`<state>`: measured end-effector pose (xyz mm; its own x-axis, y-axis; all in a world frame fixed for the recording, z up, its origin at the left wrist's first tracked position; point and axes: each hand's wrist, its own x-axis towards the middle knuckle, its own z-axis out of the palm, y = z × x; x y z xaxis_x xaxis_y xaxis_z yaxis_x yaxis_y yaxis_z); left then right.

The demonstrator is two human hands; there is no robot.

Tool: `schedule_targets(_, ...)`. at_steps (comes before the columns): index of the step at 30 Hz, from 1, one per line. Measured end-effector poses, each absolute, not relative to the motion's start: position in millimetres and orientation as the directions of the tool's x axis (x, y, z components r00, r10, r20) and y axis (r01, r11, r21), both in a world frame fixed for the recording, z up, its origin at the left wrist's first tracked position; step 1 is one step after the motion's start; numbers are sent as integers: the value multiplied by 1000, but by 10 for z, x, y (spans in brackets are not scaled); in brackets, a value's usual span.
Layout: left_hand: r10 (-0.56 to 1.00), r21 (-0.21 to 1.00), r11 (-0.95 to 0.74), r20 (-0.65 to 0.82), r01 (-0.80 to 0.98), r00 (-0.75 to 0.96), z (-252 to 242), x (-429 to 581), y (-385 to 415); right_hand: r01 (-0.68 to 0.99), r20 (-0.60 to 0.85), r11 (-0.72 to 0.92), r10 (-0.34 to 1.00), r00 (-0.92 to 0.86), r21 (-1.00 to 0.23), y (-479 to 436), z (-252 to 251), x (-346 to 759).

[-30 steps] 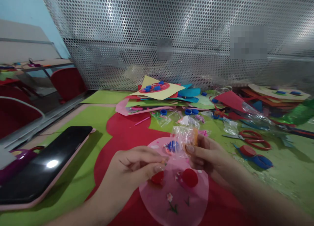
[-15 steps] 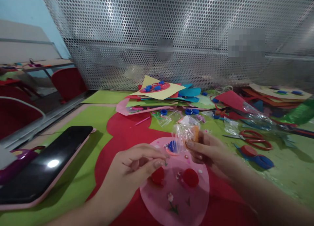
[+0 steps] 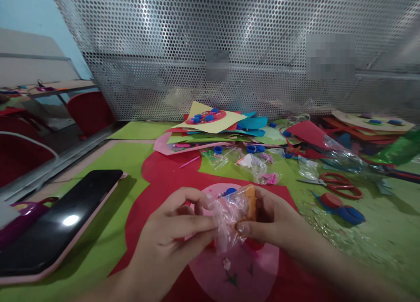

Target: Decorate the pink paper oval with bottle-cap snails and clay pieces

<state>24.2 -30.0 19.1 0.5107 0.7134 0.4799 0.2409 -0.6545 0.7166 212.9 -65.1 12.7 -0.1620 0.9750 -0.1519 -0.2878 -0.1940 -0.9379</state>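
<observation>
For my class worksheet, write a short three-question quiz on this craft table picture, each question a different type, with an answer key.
1. True or false: the phone lies to the left of the person's left hand.

2. What colour are the handles of the scissors?
A) green
B) red-orange
C) black

3. Fill in the blank: the right hand holds a small clear plastic ____.

Key: 1 true; 2 B; 3 bag.

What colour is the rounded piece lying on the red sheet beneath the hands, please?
The rounded piece is pink; it shows best in the head view.
</observation>
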Motion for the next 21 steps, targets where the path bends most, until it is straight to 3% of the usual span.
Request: schedule_targets(21,609,555,-779,560,292,562,140,220,-395,-393,-264,-355,927,-268,-848,-767,151,2037)
